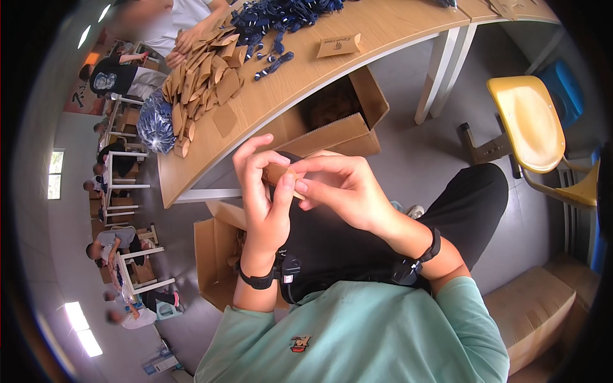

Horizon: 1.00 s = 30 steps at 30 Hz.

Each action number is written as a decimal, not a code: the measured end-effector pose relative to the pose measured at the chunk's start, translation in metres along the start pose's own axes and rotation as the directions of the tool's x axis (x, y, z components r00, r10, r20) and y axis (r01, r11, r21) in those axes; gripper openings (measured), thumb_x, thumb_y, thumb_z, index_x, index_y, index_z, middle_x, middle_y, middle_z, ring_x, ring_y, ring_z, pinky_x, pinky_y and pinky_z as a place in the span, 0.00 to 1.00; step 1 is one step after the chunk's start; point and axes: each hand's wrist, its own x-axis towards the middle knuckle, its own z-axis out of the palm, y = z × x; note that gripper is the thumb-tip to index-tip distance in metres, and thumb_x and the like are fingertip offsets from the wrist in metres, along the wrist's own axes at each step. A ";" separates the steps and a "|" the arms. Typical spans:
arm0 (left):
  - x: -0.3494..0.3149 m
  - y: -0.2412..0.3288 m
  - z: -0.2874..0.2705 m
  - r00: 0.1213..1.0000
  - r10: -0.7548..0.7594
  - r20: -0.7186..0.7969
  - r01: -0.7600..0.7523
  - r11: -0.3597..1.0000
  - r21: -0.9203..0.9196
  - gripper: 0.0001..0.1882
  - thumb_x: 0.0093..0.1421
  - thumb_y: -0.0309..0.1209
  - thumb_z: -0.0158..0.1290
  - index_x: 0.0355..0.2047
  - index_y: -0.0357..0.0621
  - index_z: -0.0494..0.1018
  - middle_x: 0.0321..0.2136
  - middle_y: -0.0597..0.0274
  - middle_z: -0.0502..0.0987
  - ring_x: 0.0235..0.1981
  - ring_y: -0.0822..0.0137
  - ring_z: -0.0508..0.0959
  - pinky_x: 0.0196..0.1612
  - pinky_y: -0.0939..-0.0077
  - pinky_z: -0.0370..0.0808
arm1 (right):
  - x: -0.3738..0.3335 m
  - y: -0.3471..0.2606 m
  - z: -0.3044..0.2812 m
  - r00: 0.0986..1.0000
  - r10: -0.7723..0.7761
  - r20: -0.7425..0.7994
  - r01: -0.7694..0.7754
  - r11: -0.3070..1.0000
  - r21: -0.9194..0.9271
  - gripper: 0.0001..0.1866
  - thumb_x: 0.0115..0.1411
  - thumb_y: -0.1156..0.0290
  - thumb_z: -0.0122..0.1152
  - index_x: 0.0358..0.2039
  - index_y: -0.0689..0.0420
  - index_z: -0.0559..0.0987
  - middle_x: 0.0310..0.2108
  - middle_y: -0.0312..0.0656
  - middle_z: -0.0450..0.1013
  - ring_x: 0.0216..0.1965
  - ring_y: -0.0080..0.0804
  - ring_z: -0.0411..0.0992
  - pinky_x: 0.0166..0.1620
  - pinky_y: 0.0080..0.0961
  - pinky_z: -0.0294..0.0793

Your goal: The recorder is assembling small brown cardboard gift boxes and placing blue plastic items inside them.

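Above my lap, both hands hold a small brown cardboard pillow box (274, 172). My left hand (260, 201) grips its side with the thumb and some fingers, while the other fingers stick up. At its near end, my right hand (348, 191) pinches with thumb and forefinger. The fingers cover much of the box, and I cannot tell whether its end flap is folded in. On the wooden table (396, 32) ahead lie a heap of similar brown pillow boxes (211, 80), a tangle of dark blue cords (281, 19) and one separate pillow box (338, 45).
An open cardboard carton (345, 134) stands below the table edge, another carton (214, 262) by my left side. A plastic bag of blue items (156, 121) sits at the table's left end. To the right are a yellow chair (530, 124) and a closed carton (530, 313). A co-worker's hands (182, 48) touch the heap.
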 end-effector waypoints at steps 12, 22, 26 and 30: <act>-0.002 0.005 0.007 0.989 -0.146 -0.003 0.131 0.901 -0.414 0.39 0.52 0.23 0.63 0.62 0.41 0.57 0.60 0.54 0.59 0.52 0.61 0.70 0.55 0.64 0.70 | 0.002 0.001 0.000 0.825 -0.560 0.072 0.435 0.550 -0.713 0.26 0.54 0.79 0.66 0.55 0.62 0.75 0.36 0.49 0.77 0.34 0.43 0.78 0.35 0.30 0.79; -0.003 0.018 -0.004 0.976 -0.175 0.134 0.220 0.783 -0.582 0.19 0.64 0.29 0.53 0.52 0.31 0.72 0.48 0.54 0.71 0.37 0.68 0.76 0.32 0.77 0.75 | 0.002 -0.010 -0.003 0.750 -0.639 0.172 0.543 0.445 -0.712 0.21 0.51 0.77 0.69 0.48 0.58 0.81 0.39 0.43 0.77 0.32 0.36 0.75 0.33 0.29 0.76; -0.001 0.028 -0.002 0.990 -0.089 0.105 0.109 0.972 -0.210 0.18 0.63 0.28 0.50 0.51 0.31 0.71 0.51 0.51 0.71 0.39 0.67 0.76 0.34 0.78 0.75 | -0.003 -0.016 -0.008 0.690 -0.708 0.152 0.456 0.262 -0.850 0.18 0.45 0.76 0.70 0.40 0.52 0.84 0.38 0.34 0.74 0.32 0.31 0.72 0.29 0.26 0.75; -0.007 0.028 -0.001 0.973 -0.142 0.183 0.195 0.930 -0.312 0.16 0.59 0.29 0.52 0.46 0.34 0.69 0.46 0.51 0.74 0.37 0.68 0.78 0.36 0.76 0.77 | -0.007 -0.016 -0.004 0.868 -0.495 -0.045 0.385 0.727 -0.568 0.06 0.53 0.77 0.69 0.32 0.57 0.82 0.31 0.36 0.74 0.24 0.23 0.71 0.28 0.20 0.72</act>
